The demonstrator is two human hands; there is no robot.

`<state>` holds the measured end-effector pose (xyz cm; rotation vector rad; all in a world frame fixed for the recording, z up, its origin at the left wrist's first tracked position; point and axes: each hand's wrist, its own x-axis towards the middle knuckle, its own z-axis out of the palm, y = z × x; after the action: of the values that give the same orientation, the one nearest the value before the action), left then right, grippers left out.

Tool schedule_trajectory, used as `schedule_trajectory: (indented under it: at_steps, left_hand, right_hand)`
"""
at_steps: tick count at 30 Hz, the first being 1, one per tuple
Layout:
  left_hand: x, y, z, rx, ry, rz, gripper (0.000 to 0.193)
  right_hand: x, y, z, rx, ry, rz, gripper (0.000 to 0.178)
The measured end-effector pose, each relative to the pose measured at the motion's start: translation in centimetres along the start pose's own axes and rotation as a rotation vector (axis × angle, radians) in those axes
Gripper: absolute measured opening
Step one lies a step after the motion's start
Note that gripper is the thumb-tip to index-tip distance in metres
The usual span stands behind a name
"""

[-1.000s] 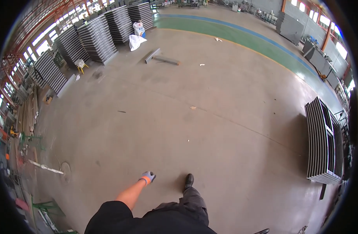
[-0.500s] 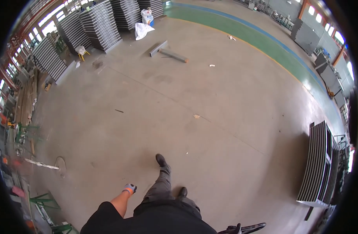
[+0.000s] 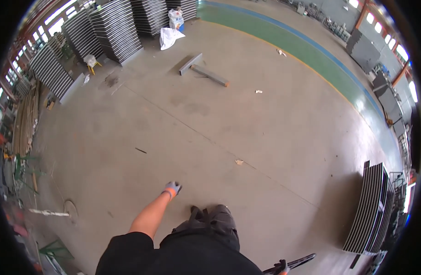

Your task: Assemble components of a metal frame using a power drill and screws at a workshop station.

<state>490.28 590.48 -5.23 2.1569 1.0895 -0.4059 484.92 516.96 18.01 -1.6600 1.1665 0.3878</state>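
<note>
My left hand [image 3: 172,188], in a grey work glove with an orange cuff, is held out in front of my body above the bare floor. Its fingers look curled in, and nothing shows in them. At the lower edge, right of my body, my right hand [image 3: 282,265] wears a dark glove, also with orange at the wrist. It is closed around a long, narrow black object [image 3: 302,261] with a rounded end. The rest of that object is hidden behind my body and the picture's edge, so its kind is unclear.
Tall stacks of grey metal panels [image 3: 113,31] stand far left, with a white bag [image 3: 170,38] beside them. Two steel profiles [image 3: 210,75] lie ahead. Another panel stack [image 3: 364,211] is at right. A round-based stand [image 3: 71,210] and green frames [image 3: 56,249] are at left.
I have stepped forward; the floor items sit lower in view. My left hand has swung forward and up. The right hand still grips the black object.
</note>
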Motion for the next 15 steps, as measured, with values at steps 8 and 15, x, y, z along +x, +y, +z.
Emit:
schedule_trajectory:
  at_steps: [8, 15]
  left_hand:
    - [16.8, 13.9, -8.1, -0.170, -0.109, 0.064, 0.032]
    - [23.8, -2.4, -8.6, -0.236, -0.092, -0.190, 0.028]
  right_hand:
    - [10.3, -3.3, 10.0, 0.517, 0.176, -0.031, 0.035]
    - [1.7, -24.6, 28.3, 0.485, 0.208, 0.002, 0.026]
